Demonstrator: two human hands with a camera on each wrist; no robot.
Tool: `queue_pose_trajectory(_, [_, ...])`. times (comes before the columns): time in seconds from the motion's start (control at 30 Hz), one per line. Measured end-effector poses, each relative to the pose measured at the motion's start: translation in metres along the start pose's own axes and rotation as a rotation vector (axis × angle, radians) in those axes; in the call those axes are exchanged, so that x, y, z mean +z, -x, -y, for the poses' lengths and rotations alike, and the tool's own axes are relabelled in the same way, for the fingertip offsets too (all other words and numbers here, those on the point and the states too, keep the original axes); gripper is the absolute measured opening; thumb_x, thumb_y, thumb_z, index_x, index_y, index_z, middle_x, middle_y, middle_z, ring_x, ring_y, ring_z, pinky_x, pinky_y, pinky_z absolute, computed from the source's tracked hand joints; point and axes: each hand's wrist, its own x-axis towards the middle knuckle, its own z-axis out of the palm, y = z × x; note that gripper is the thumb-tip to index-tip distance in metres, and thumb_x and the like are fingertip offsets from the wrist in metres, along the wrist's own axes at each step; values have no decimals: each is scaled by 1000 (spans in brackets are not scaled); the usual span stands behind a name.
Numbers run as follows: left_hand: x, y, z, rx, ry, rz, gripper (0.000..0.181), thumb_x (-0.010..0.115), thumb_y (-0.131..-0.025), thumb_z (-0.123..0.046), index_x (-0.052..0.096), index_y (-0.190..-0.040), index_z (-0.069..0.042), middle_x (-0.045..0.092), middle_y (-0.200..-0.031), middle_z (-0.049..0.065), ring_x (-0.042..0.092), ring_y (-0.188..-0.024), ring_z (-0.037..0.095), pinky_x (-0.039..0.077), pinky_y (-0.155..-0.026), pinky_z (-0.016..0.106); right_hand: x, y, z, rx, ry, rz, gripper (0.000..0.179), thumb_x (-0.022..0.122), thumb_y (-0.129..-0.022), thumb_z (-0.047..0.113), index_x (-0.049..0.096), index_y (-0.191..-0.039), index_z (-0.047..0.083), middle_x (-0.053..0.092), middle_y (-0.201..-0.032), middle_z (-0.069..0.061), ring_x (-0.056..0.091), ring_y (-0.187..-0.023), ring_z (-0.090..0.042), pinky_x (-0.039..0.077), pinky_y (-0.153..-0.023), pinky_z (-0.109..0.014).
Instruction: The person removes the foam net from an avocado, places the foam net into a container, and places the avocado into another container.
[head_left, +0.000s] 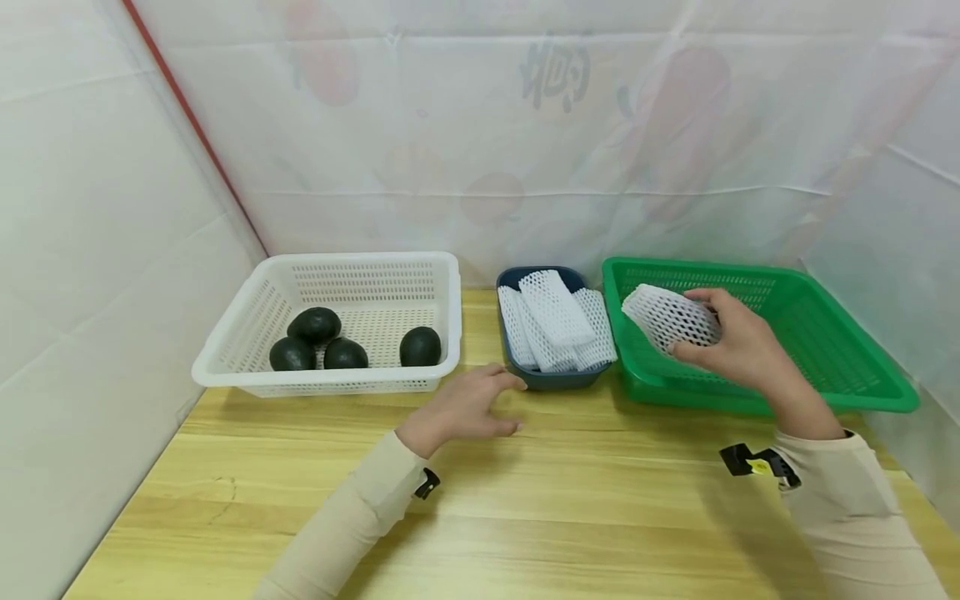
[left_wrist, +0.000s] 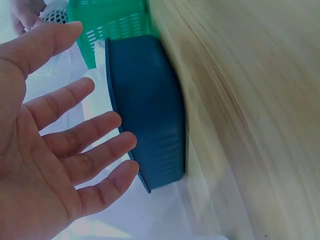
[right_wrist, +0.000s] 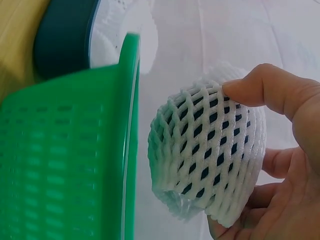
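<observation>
My right hand (head_left: 738,337) holds an avocado in a white foam net sleeve (head_left: 671,318) above the left part of the green basket (head_left: 847,367). In the right wrist view, dark skin shows through the mesh of the foam net sleeve (right_wrist: 210,145), with the thumb on one side and fingers on the other. My left hand (head_left: 468,406) is held over the table just in front of the blue bin (head_left: 558,381), fingers spread and nothing in them. Several flat foam net sleeves (head_left: 555,308) lie in that bin.
A white basket (head_left: 322,382) at the left holds several dark avocados (head_left: 420,346). The wooden table (head_left: 525,517) stretches in front of the containers. A pale printed sheet (head_left: 480,125) hangs behind them, with more sheeting on both sides.
</observation>
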Motion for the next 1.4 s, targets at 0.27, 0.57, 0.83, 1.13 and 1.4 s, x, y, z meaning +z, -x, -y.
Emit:
queue_pose_trajectory(0.27, [-2, 8, 5, -48, 36, 7, 48, 71, -80, -37, 61, -121, -14, 56, -121, 5, 54, -107, 21, 47, -83, 36, 10, 1, 13, -71, 23, -4, 73, 75, -80, 25, 37, -135, -3, 45, -120, -27, 49, -97, -40, 42, -70, -54])
queue_pose_trajectory(0.57, [-4, 20, 11, -59, 54, 3, 49, 71, -80, -35, 60, -122, -12, 57, -117, 4, 53, -106, 19, 46, -84, 36, 22, 2, 27, -106, 11, 62, 69, 74, -79, 26, 42, -133, -2, 47, -120, -23, 49, -98, -37, 43, -72, -53])
queue_pose_trajectory(0.83, [-7, 28, 14, -78, 65, 5, 48, 71, -80, -35, 61, -121, -11, 57, -118, 4, 52, -108, 18, 44, -86, 35, 28, 3, 42, -168, 19, 58, 65, 76, -77, 18, 46, -130, -1, 49, -118, -21, 49, -98, -34, 43, -72, -50])
queue_pose_trajectory(1.13, [-7, 39, 18, -79, 64, 4, 48, 71, -79, -37, 62, -118, -10, 57, -115, 5, 54, -102, 19, 45, -85, 36, 46, 7, 57, -240, 41, 85, 64, 79, -71, 14, 50, -127, 0, 52, -118, -19, 48, -104, -33, 42, -78, -50])
queue_pose_trajectory(1.4, [-7, 48, 24, -77, 76, -3, 49, 72, -79, -35, 62, -117, -7, 57, -115, 6, 54, -103, 22, 44, -86, 38, 64, 6, 55, -259, 49, 112, 60, 79, -71, 13, 52, -124, 1, 53, -117, -20, 49, -104, -35, 41, -81, -52])
